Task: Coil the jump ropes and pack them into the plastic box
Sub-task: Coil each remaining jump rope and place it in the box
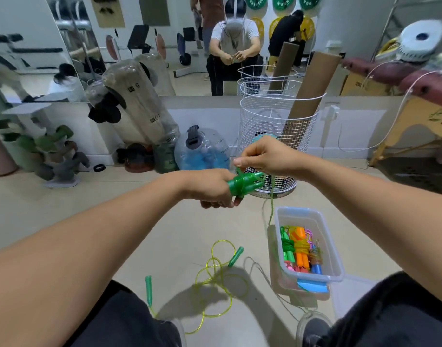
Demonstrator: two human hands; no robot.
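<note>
My left hand [212,189] grips the two green handles of a jump rope [243,185], with green cord wound round them. Just above, my right hand [265,157] pinches the cord of that rope; the loose cord hangs down toward the floor beside the box. The clear plastic box [337,261] stands on the floor at the lower right and holds several coiled ropes in green, orange, blue and pink. A second rope [214,274], yellow-green with green handles, lies uncoiled on the floor between my knees.
A white wire basket [305,136] with cardboard tubes stands just behind my hands. A blue water bag [202,149], plastic-wrapped weights and a dumbbell rack line the mirror wall at the left. A wooden table [415,126] is at the right.
</note>
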